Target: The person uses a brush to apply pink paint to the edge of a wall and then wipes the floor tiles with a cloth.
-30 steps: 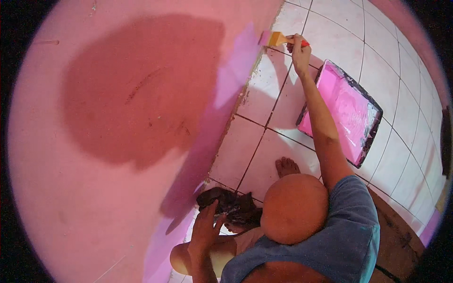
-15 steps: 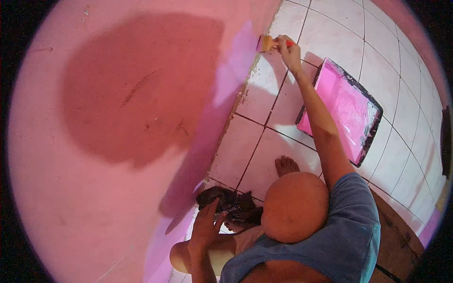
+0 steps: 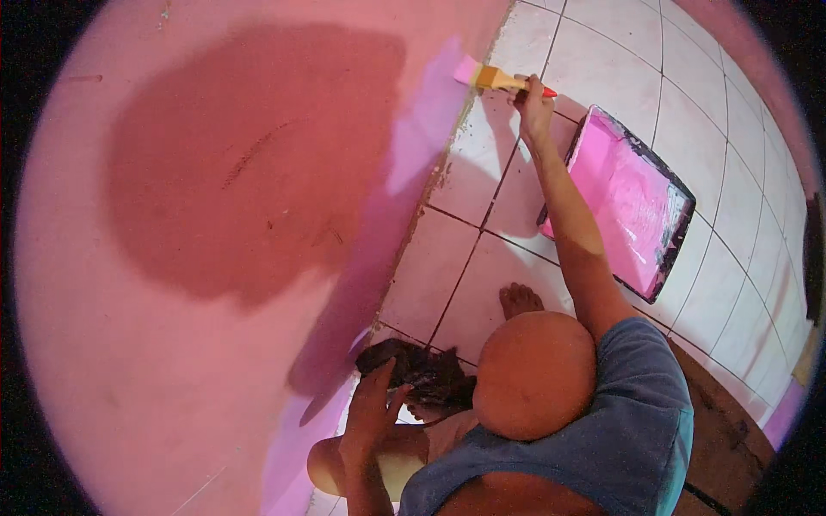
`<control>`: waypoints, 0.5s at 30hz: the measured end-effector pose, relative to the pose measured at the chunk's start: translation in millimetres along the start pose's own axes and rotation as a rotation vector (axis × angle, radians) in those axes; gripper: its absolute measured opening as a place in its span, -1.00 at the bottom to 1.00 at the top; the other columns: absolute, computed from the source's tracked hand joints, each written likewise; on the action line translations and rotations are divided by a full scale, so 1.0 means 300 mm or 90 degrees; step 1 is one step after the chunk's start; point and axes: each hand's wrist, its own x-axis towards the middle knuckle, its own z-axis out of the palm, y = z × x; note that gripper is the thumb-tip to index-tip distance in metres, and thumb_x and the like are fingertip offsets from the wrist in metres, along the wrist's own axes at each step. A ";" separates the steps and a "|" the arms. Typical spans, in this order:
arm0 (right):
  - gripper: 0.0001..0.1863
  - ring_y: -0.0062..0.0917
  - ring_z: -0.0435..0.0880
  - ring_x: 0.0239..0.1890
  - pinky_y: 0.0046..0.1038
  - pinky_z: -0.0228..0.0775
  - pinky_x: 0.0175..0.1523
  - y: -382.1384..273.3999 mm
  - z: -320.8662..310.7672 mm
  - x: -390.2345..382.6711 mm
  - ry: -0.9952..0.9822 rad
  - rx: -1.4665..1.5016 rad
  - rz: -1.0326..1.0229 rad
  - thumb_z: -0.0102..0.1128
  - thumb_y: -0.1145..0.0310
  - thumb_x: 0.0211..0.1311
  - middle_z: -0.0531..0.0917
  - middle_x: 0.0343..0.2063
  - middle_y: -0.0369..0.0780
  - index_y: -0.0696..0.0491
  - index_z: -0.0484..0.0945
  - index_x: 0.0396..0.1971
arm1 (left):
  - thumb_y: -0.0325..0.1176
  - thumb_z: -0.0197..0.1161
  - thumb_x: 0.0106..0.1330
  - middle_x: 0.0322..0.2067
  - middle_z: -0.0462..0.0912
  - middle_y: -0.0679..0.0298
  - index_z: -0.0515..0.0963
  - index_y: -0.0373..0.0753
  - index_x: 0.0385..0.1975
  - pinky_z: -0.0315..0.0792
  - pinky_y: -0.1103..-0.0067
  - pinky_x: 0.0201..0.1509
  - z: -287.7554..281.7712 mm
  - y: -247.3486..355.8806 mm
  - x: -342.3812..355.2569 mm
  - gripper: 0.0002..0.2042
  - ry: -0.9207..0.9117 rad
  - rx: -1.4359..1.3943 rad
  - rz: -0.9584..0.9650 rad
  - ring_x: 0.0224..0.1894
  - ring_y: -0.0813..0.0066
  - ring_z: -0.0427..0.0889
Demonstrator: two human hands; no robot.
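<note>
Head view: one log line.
right hand: grips paintbrush, bristles at lower wall | left hand: at dark bundle, contact unclear | paint tray: on tiles, pink paint

1. A broad shadow (image 3: 258, 112) darkened the pink wall (image 3: 77, 224) left of the paint tray (image 3: 679, 228).
2. Floor tiles (image 3: 693, 138) right of the tray looked bright; shadows dimmed those left of it.
3. Beyond the tray, grout lines (image 3: 727, 112) curved toward a grainy, black fisheye rim (image 3: 21, 52).
</note>
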 end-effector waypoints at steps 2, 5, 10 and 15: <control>-0.63 -0.61 0.44 -0.61 -0.56 0.33 -0.46 0.008 -0.046 0.010 0.015 -0.206 -0.107 -0.09 0.16 0.39 0.53 -0.63 -0.26 0.17 0.53 -0.36 | -0.11 0.08 0.32 0.05 0.43 -0.12 0.26 -0.28 0.20 0.29 0.25 0.15 0.000 0.001 -0.007 -0.48 0.007 -0.010 0.004 0.08 -0.07 0.41; -0.63 -0.62 0.46 -0.62 -0.60 0.31 -0.47 -0.007 -0.050 0.004 -0.028 -0.370 -0.222 -0.06 0.16 0.38 0.53 -0.65 -0.27 0.16 0.56 -0.38 | -0.11 0.08 0.32 0.05 0.43 -0.13 0.27 -0.29 0.19 0.29 0.25 0.15 -0.002 0.013 -0.017 -0.48 0.011 -0.010 0.001 0.08 -0.08 0.42; -0.64 -0.69 0.46 -0.57 -0.61 0.29 -0.45 -0.023 0.100 -0.026 -0.081 -0.548 -0.327 -0.03 0.17 0.37 0.55 -0.64 -0.28 0.16 0.57 -0.36 | -0.12 0.08 0.32 0.04 0.43 -0.13 0.27 -0.30 0.18 0.30 0.25 0.13 0.011 -0.010 -0.023 -0.48 0.014 -0.019 0.004 0.06 -0.09 0.43; -0.62 -0.62 0.42 -0.59 -0.50 0.27 -0.45 -0.172 0.159 -0.027 -0.097 -0.173 -0.247 -0.12 0.16 0.40 0.52 -0.62 -0.26 0.19 0.54 -0.32 | -0.12 0.09 0.32 0.01 0.45 -0.14 0.27 -0.30 0.19 0.30 0.24 0.13 0.028 -0.022 -0.038 -0.48 0.029 -0.011 -0.004 0.04 -0.10 0.44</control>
